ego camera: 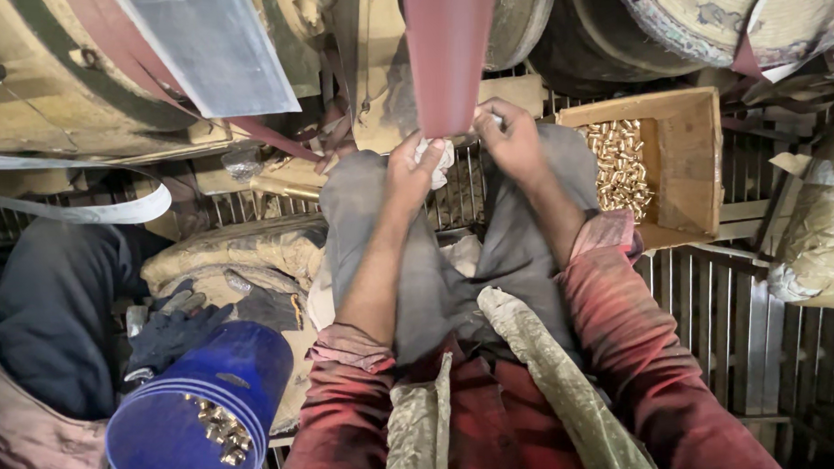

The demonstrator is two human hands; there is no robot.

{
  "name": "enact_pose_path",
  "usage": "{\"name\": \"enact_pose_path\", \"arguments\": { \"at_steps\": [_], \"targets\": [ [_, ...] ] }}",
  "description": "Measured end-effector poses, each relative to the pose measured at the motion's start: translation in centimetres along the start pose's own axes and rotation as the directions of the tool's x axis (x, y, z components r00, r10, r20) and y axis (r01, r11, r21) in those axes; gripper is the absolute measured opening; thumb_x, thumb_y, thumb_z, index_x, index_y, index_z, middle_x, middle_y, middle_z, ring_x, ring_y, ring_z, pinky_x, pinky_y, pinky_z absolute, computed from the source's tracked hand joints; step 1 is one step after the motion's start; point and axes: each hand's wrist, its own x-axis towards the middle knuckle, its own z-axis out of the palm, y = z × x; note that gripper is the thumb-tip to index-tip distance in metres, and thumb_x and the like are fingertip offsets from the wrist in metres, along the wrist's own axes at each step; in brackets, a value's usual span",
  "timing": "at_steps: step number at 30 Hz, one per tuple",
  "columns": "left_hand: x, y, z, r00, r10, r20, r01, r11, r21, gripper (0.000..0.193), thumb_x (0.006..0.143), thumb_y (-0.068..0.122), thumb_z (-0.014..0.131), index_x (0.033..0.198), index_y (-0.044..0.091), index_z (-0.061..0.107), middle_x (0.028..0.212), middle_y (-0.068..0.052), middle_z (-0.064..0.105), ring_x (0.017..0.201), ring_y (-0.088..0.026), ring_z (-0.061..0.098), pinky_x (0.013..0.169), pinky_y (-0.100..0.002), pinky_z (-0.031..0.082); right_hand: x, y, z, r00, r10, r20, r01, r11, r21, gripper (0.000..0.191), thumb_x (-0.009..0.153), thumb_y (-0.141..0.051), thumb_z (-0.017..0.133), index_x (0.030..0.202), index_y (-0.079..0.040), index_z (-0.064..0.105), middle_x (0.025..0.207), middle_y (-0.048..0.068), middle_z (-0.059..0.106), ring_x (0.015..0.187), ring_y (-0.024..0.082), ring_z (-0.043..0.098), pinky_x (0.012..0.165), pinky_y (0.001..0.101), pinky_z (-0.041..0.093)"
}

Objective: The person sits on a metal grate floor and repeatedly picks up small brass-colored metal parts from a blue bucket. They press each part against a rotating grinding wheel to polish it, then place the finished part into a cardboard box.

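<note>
Red sleeves (624,347) are showing closest to the camera, with dusty apron straps (551,378) lying over them. Low on the left, a blue bucket (179,437) is holding a few small gold metal pieces (219,431), and a dark glove (173,331) is resting just beside its rim. The person is sitting with knees in grey trousers (370,208). Above the knees, the left hand (413,170) is squeezing shut on a small white rag (436,158). The right hand (511,143) is closing on the other end of the rag. The rag is crumpled and is touching the bottom of a dark red belt (447,48). To the right, a wooden box (682,160) is holding many shiny gold pieces (621,167). Big round wheels (677,17) are sitting farthest away.
</note>
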Motion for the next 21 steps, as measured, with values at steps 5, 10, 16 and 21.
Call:
{"name": "enact_pose_path", "arguments": {
  "at_steps": [5, 10, 16, 21],
  "targets": [
    [-0.1, 0.2, -0.1, 1.000, 0.023, -0.002, -0.023, 1.000, 0.007, 0.025, 0.102, 0.019, 0.064, 0.122, 0.004, 0.070, 0.091, 0.001, 0.069, 0.075, -0.007, 0.062, 0.064, -0.025, 0.053, 0.5, -0.3, 0.4, 0.992, 0.113, 0.056, -0.123, 0.962, 0.245, 0.023, 0.106, -0.017, 0.054, 0.093, -0.001, 0.064, 0.074, 0.001, 0.061, 0.057, 0.006, 0.052, 0.050, 0.0231, 0.041],
    [-0.1, 1.0, 0.3, 0.999, 0.045, -0.006, -0.045, 0.999, -0.011, 0.023, 0.103, 0.016, 0.065, 0.120, 0.001, 0.070, 0.089, -0.001, 0.068, 0.075, -0.008, 0.061, 0.064, -0.025, 0.051, 0.7, -1.9, 0.5, 0.968, 0.239, 0.073, -0.250, 0.920, 0.301, 0.027, 0.106, -0.021, 0.054, 0.090, -0.002, 0.066, 0.066, 0.001, 0.058, 0.051, 0.006, 0.050, 0.045, 0.0231, 0.039],
    [-0.6, 2.6, 0.7, 1.000, 0.011, 0.006, -0.011, 1.000, -0.020, 0.025, 0.101, 0.017, 0.065, 0.119, 0.000, 0.069, 0.088, -0.001, 0.070, 0.071, -0.008, 0.062, 0.062, -0.025, 0.052, 0.9, -4.7, 0.3, 0.912, 0.389, 0.135, -0.410, 0.828, 0.383, 0.043, 0.106, -0.038, 0.059, 0.081, -0.003, 0.062, 0.061, 0.000, 0.052, 0.046, 0.007, 0.042, 0.039, 0.0252, 0.034],
    [-1.1, 4.1, 1.3, 0.999, 0.036, 0.010, -0.036, 0.999, -0.030, 0.026, 0.101, 0.019, 0.064, 0.117, -0.001, 0.070, 0.089, -0.001, 0.071, 0.071, -0.008, 0.063, 0.061, -0.025, 0.051, 1.1, -6.1, -0.3, 0.836, 0.517, 0.184, -0.543, 0.734, 0.407, 0.051, 0.103, -0.054, 0.051, 0.080, -0.009, 0.058, 0.055, 0.000, 0.047, 0.040, 0.009, 0.037, 0.036, 0.0250, 0.030]
  ]
}}
